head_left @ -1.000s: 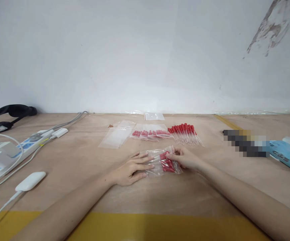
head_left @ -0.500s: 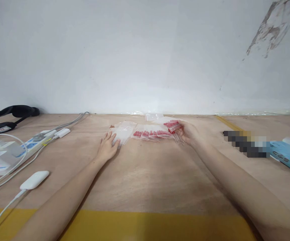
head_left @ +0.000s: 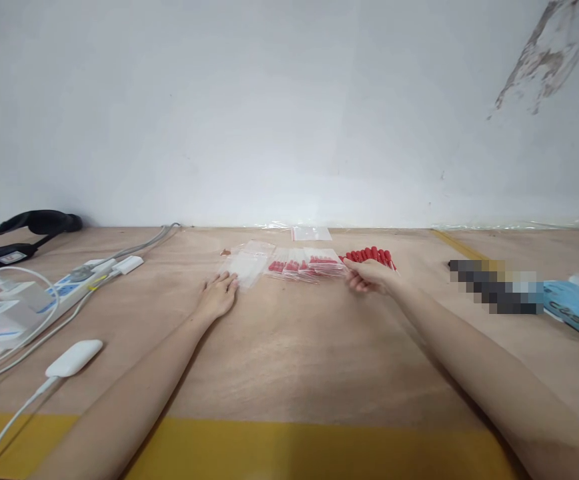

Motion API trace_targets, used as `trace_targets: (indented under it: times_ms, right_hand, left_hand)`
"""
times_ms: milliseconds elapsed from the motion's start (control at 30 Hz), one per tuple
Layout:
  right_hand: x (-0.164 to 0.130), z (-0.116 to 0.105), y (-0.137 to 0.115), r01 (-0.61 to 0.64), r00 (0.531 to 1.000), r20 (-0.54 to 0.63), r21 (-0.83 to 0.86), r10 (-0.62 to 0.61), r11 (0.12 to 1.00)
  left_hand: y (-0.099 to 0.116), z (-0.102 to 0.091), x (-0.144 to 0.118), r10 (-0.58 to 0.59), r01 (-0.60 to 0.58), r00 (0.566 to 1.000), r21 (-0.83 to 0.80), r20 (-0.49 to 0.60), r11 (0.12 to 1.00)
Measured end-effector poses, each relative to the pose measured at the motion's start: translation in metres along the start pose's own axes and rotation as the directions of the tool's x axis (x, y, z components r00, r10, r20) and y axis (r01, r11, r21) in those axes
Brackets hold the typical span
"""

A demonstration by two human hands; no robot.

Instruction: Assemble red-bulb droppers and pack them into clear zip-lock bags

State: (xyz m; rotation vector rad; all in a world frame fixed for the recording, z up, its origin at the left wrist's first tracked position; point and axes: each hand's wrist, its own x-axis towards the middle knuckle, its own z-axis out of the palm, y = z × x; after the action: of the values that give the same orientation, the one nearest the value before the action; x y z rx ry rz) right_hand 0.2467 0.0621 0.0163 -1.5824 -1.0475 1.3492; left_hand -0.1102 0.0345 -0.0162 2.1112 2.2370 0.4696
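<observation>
My left hand (head_left: 217, 295) lies flat on the wooden table (head_left: 294, 353), its fingertips touching a stack of empty clear zip bags (head_left: 245, 267). To the right of that stack is a row of filled bags (head_left: 307, 263) holding red-bulbed droppers. A pile of loose red-bulbed droppers (head_left: 372, 255) lies further right. My right hand (head_left: 369, 277) rests on the near, thin ends of those droppers with its fingers curled. Whether it grips any of them is hidden. One more small clear bag (head_left: 311, 233) lies at the wall.
A white power strip (head_left: 69, 283) with plugs and cables sits at the left, with a white adapter (head_left: 74, 358) nearer me. A black strap (head_left: 24, 230) lies far left. A blurred object (head_left: 494, 290) and a blue pack (head_left: 577, 307) are at the right. Yellow tape (head_left: 289, 447) marks the front edge.
Both hands held a filled bag close to me. My right hand carried it to the row of filled bags and now sits on the loose droppers. My left hand moved to the empty bags.
</observation>
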Motion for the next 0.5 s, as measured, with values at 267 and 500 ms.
trace_targets:
  times_ms: [267, 500]
  right_hand:
    - [0.022, -0.055, 0.008, 0.207, 0.735, -0.272, -0.783, -0.621, 0.587]
    - [0.041, -0.040, 0.007, 0.123, 0.721, -0.221, -0.892, -0.656, 0.436]
  left_hand:
    - [0.003, -0.014, -0.001, 0.080, -0.131, 0.973, -0.231, -0.216, 0.964]
    - [0.059, -0.040, -0.059, 0.728, -0.650, 0.684, -0.420, 0.040, 0.634]
